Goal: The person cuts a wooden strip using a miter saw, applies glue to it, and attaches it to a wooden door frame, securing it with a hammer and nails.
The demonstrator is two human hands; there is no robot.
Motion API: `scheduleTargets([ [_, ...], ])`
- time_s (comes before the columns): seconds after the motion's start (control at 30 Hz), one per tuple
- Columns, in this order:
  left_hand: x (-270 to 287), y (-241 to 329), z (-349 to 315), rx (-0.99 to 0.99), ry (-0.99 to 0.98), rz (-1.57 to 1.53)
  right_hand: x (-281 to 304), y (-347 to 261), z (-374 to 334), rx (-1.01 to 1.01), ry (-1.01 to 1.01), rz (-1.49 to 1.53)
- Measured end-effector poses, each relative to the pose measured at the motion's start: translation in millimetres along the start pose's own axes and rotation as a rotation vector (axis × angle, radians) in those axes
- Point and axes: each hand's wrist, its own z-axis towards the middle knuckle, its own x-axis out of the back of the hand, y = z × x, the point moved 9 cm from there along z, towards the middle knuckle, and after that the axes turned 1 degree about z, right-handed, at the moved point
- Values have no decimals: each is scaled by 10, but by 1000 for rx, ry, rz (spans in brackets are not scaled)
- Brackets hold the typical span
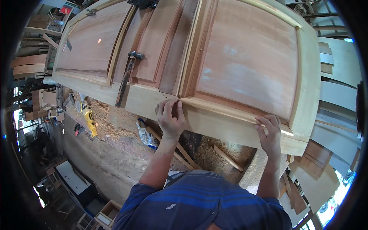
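- Left hand [170, 119] has its fingertips bunched at the left end of the pale wood strip [218, 110], can't tell if it's actually pinching it
- Right hand [270, 134] is curled at the strip's other end, grip unclear too
- Strip's lying along the near edge of the door's [218, 124] right panel [249, 57]
- Hammer [126, 78] lies on the door, left of both hands

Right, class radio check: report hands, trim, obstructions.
Left hand at left end of trim strip; right hand farther along. Strip along near edge of panel. Hammer farther left, clear.
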Motion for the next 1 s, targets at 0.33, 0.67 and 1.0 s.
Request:
scheduleTargets([
  [0.33, -27, -15, 0, -5, -46, 39, -57, 139, 173, -100, -147, 67],
  [0.67, -30, -58, -14, 56, -78, -55, -12, 103, 208, -111, -143, 83],
  [1.0, -163, 195, 741, 21, -178, -67, 3, 110, 66, -58, -52, 84],
])
